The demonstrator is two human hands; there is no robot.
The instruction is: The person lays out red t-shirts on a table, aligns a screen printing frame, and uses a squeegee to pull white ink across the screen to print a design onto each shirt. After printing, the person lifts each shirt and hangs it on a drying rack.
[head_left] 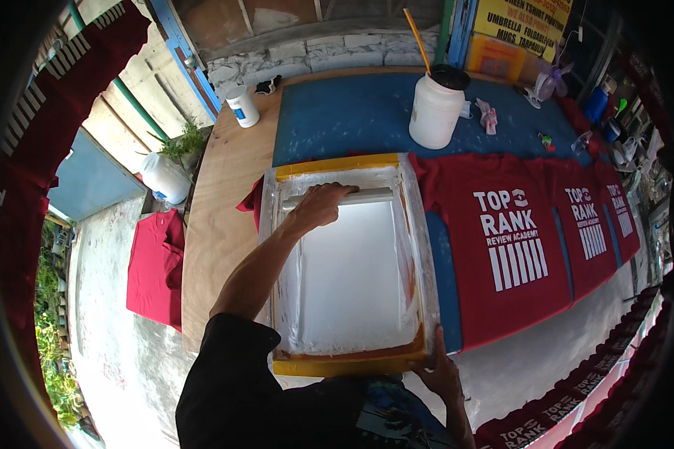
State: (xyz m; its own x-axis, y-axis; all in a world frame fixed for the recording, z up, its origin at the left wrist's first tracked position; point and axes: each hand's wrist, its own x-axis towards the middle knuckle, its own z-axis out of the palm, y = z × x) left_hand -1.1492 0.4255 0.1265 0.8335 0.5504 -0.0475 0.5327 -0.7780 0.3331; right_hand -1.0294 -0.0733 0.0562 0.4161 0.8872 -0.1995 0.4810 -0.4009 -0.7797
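A screen-printing frame (425, 277) lies on the table in front of me, its mesh coated with white ink (352, 292). My left hand (320, 206) is closed on a squeegee (371, 196), which lies across the far end inside the frame. At the near right corner, my right hand (438, 376) grips the frame's edge. Red cloth of a shirt (250, 206) sticks out from beneath the frame at its far left. To the right, a red shirt with a white print (509, 247) lies flat, with more printed shirts beside it.
A large white jar (436, 112) with a stick (417, 41) stands beyond the frame on the blue table surface (337, 112). A smaller white container (243, 106) sits at the back left. Plain red shirts (156, 266) lie at left. Printed shirts hang along both sides.
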